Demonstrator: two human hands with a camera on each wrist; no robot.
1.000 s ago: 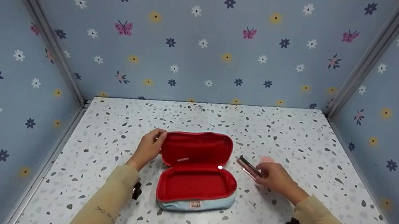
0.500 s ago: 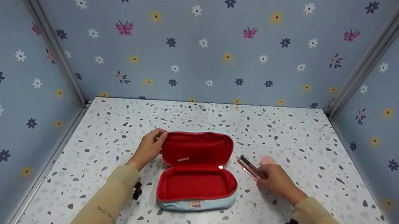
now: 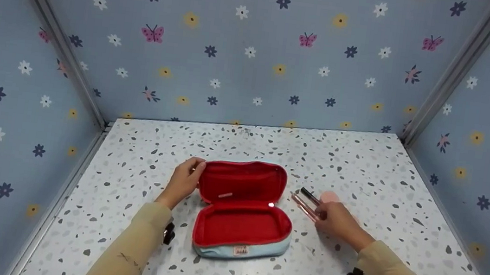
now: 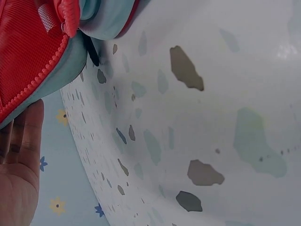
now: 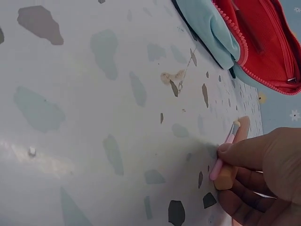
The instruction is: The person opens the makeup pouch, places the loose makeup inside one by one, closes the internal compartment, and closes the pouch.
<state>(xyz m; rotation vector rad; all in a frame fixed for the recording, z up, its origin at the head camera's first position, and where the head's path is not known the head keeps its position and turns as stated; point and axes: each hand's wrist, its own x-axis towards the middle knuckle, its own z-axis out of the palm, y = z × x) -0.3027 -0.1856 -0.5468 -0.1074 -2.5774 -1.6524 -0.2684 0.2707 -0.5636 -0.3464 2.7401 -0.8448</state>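
Note:
In the head view, an unzipped pouch (image 3: 237, 253), light blue outside and red inside, lies with its lid (image 3: 239, 186) raised. My left hand (image 3: 184, 179) grips the lid's left edge, thumb in front; its fingers (image 4: 29, 136) show against the blue back in the left wrist view. Right of the pouch, my right hand (image 3: 338, 223) pinches a slim pink makeup brush (image 5: 225, 155) and a peach-coloured tube (image 5: 226, 178) low over the table. A black-ended stick (image 3: 309, 194) angles out beside them under the fingers. Their far ends are hidden by the hand.
A round pink thing (image 3: 329, 197) lies just behind the right hand, partly covered. The speckled white table (image 3: 244, 144) meets flower-patterned walls (image 3: 254, 64) at the back and both sides. Small black devices hang at both wrists.
The black-ended stick has swung away from the pink items, leaving a gap between them. My right hand has barely shifted; the left hand and pouch stay in place.

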